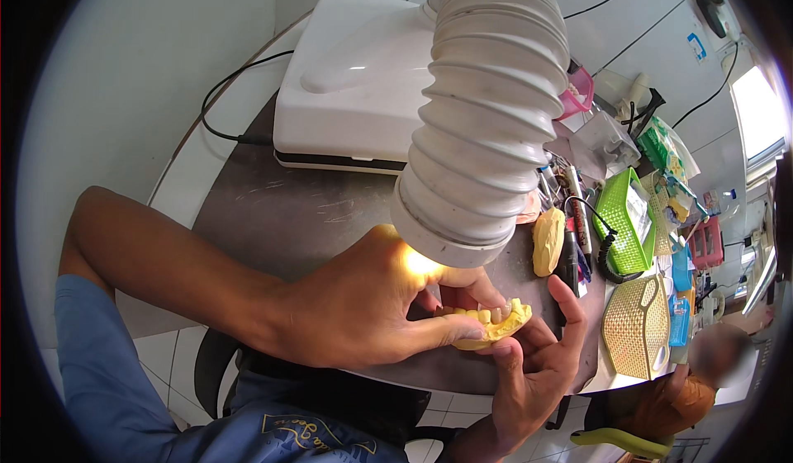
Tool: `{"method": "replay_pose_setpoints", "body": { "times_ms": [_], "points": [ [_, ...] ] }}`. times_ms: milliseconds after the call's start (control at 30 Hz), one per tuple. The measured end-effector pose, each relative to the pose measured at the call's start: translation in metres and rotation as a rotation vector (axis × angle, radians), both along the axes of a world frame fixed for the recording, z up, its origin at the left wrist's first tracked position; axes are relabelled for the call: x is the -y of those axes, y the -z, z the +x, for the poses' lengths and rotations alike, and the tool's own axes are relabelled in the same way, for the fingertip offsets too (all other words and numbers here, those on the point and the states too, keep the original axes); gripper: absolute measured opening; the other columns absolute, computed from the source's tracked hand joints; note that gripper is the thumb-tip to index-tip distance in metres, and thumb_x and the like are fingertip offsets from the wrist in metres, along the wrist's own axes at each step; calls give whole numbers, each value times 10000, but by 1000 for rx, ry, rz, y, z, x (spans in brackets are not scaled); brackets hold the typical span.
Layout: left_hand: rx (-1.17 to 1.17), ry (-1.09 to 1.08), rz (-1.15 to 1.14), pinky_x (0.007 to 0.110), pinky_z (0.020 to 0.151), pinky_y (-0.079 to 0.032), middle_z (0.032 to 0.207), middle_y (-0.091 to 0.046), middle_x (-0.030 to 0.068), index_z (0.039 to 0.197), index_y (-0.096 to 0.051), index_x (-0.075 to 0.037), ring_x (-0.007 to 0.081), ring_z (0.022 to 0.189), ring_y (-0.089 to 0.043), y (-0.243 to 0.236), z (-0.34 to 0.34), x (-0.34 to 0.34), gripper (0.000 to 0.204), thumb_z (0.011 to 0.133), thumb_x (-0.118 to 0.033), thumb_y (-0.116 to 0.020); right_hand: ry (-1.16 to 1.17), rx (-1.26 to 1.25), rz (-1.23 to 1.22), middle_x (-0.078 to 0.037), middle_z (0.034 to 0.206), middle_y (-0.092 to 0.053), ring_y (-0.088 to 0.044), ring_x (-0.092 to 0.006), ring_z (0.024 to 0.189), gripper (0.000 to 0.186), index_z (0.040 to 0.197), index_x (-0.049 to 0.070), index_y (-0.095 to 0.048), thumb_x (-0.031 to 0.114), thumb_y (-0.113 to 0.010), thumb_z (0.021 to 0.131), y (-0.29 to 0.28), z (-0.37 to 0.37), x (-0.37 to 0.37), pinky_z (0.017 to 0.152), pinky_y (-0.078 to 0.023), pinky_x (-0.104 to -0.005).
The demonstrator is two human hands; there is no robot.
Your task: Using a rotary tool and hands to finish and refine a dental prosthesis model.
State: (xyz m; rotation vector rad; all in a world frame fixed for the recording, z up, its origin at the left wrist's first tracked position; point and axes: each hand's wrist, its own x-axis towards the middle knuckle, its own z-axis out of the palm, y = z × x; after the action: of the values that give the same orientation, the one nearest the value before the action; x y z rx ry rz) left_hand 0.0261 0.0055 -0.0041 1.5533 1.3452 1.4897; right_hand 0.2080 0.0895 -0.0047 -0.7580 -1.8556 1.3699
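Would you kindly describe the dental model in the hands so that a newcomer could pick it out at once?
Find the wide white ribbed hose coming down from the top edge. Just below its mouth, the left hand and right hand meet at the yellow dental model. Unlike the yellow block lying on the table, it is in hand and shows a row of tooth shapes.

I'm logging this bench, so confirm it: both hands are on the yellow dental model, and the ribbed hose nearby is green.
One slip: the head view shows the ribbed hose white, not green. The left hand and right hand are indeed on the yellow dental model.
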Motion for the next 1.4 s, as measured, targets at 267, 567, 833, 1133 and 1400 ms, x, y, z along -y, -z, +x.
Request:
{"method": "replay_pose_setpoints", "body": {
  "times_ms": [267, 567, 833, 1133, 1400],
  "points": [
    [371, -1, -186, 262, 706, -518, 824, -646, 34, 1027, -593, 17, 85, 757, -607, 1, 10, 3, 318, 815, -164, -747, 4, -58, -69, -183, 1023, -646, -643, -194, 927, 663, 1226, -32, -407, 262, -794, 776, 1, -4, -1, 841, -502, -280],
    [515, 65, -254, 245, 698, -524, 796, -623, 52, 1036, -523, 25, 90, 742, -598, -8, 10, 4, 333, 829, -125, -738, -94, 6, -68, -167, 1101, -608, -603, -208, 1029, 745, 1280, -49, -411, 217, -824, 720, -5, -10, 3, 908, -475, -313],
    [469, 67, -244, 252, 688, -527, 804, -618, 51, 1020, -525, 25, 87, 748, -591, -8, 8, 3, 325, 832, -133, -738, -93, -21, -120, -191, 1122, -604, -607, -212, 1023, 724, 1279, -72, -412, 220, -796, 739, -6, -12, 4, 892, -483, -305],
    [460, 69, -229, 257, 715, -531, 853, -643, 65, 1000, -560, 19, 109, 793, -617, -7, 8, 3, 253, 868, -151, -693, -172, -59, -198, -218, 1157, -592, -601, -230, 1059, 704, 1301, -89, -392, 165, -760, 758, -6, -7, -3, 884, -500, -316],
    [335, -94, -181, 268, 680, -525, 875, -654, 91, 1041, -593, 16, 133, 769, -631, -4, 8, 3, 256, 845, -126, -678, -240, -197, -352, -252, 1230, -543, -586, -285, 1110, 732, 1328, -141, -354, 239, -669, 788, -1, 4, -18, 985, -444, -373]
  ]
}}
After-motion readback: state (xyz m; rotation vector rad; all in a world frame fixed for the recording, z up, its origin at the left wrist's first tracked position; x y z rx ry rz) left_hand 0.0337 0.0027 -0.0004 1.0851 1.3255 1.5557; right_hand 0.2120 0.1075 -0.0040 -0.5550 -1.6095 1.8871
